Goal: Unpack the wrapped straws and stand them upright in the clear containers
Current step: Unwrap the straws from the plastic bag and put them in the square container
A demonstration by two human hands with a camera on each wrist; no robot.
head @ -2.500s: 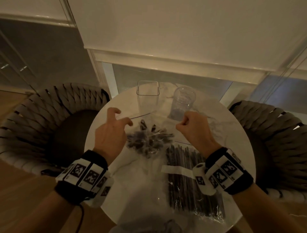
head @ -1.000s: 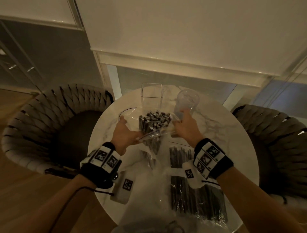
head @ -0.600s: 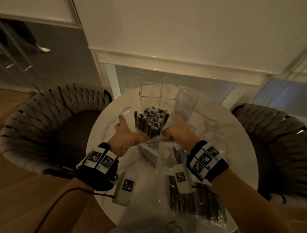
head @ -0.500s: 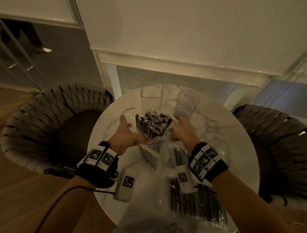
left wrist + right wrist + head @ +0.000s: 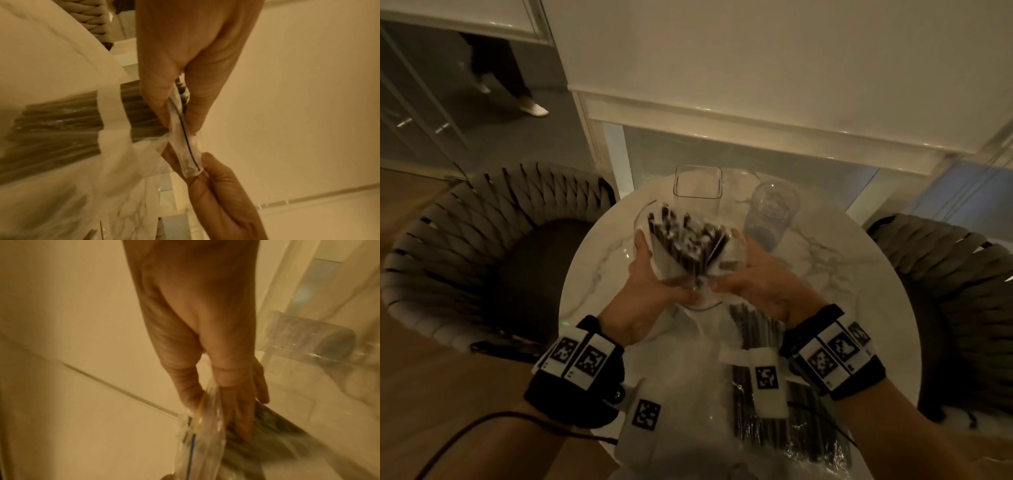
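Note:
Dark straws (image 5: 688, 246) stand bunched in a clear plastic bag (image 5: 732, 263), their tips fanning out of its open mouth above the white marble table (image 5: 842, 291). My left hand (image 5: 657, 270) grips the bag's left side and my right hand (image 5: 736, 263) grips its right side. In the left wrist view my left hand (image 5: 176, 116) pinches the bag's rim (image 5: 185, 146). The right wrist view shows my right hand (image 5: 207, 408) pinching the plastic. Behind the bag stand a square clear container (image 5: 697, 185) and a round clear cup (image 5: 774, 209), both without straws. A second sealed pack of straws (image 5: 767, 421) lies near my right wrist.
Loose crumpled plastic (image 5: 688, 394) covers the table's near part. Woven chairs stand on the left (image 5: 465, 240) and on the right (image 5: 945, 274). A person's legs (image 5: 496, 75) show at the far left behind glass. A white wall ledge (image 5: 756, 130) runs behind the table.
The bag of straws has come off the table, stood on end between both hands. Its mouth has spread wider and the straws fan further out of it. A person walked into view at far left.

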